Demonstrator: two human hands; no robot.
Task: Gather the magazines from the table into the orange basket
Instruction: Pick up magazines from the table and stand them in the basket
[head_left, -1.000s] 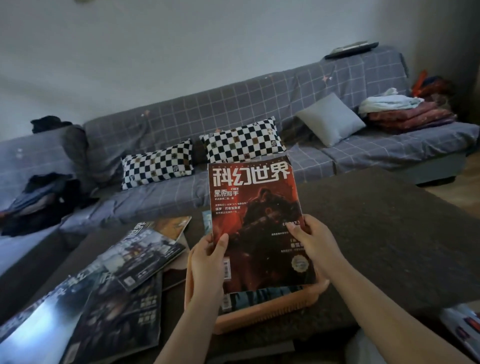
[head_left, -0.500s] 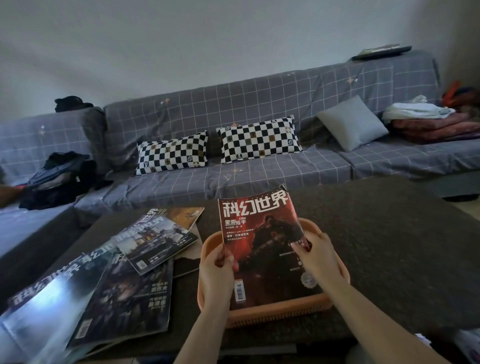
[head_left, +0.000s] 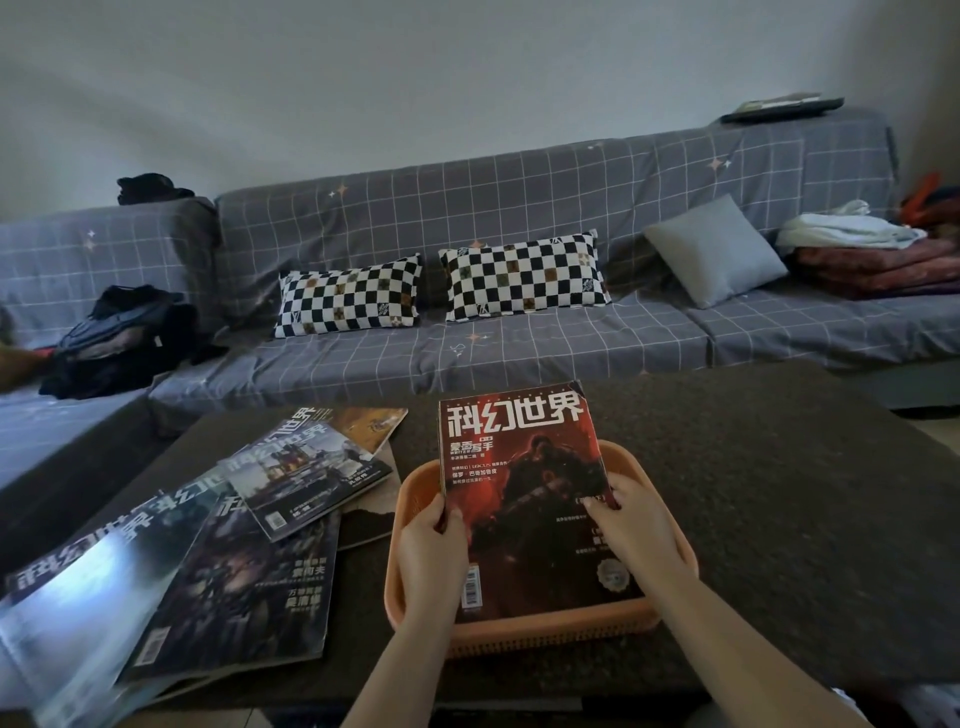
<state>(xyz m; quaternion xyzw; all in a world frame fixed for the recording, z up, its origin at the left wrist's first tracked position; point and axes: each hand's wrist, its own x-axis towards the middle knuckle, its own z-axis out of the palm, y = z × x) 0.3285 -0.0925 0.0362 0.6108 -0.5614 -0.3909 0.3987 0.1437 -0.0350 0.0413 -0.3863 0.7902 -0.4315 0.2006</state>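
Two hands hold one glossy red-covered magazine with white title characters (head_left: 524, 499) over the shallow orange plastic basket (head_left: 675, 618), which sits on the dark speckled worktop (head_left: 779, 493). The left hand (head_left: 434, 556) pinches the magazine's left edge, thumb on the cover; the right hand (head_left: 636, 530) grips the right edge with its fingers curled over the cover. The near end of the magazine is down inside the basket, while the far end sticks up above the far rim. It looks longer than the basket's floor, so if let go now it could ride on the rim, tilt, or slide out onto the worktop. Pressing it flat might buckle the cover. Several dark-covered magazines (head_left: 234, 582) lie overlapping just to the left of the basket; a careless elbow could sweep the near ones off the worktop's edge.
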